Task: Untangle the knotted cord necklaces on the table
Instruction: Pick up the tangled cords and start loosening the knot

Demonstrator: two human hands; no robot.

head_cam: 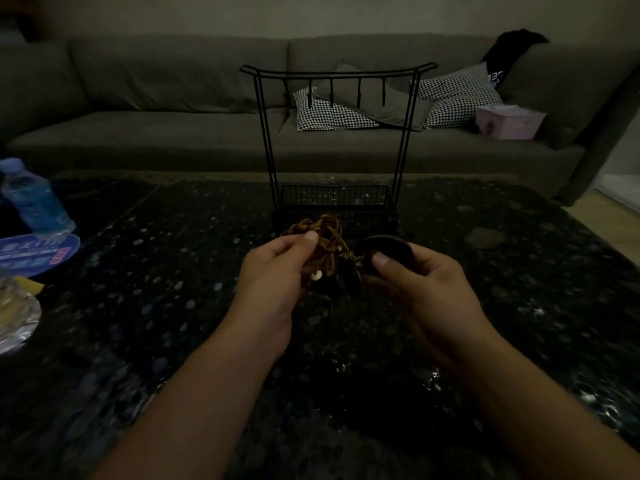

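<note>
Two bare hands were seen at the centre of the frame, raised above a dark speckled bench (173,306) in dim light. Between them was held a tangle of cord necklaces (325,244), brown and dark cords bunched together, with a small white bead (315,275) showing low in the bundle. The left hand (273,271) was curled round the left side of the tangle, its thumb pressed on the brown cords at the top. The right hand (426,282) was closed on a dark round pendant (389,252) at the right edge of the tangle, the thumb laid across its face and the fingers tucked behind it. Both sets of fingers were drawn in narrow on what they held. The bundle was lifted clear of the bench; whether any loose end touched the surface could not be told.

Just behind the hands, a black wire stand (336,147) with a row of hooks along its top bar and a mesh basket at its base was set on the bench. At the left edge of the frame, a blue water bottle (33,199), a round blue printed card (34,254) and a foil dish (17,323) were placed. Across the upper part of the frame a grey sofa (156,109) was stretched, with checked cushions (453,95) and a pink tissue box (509,121) laid on it at the upper right.
</note>
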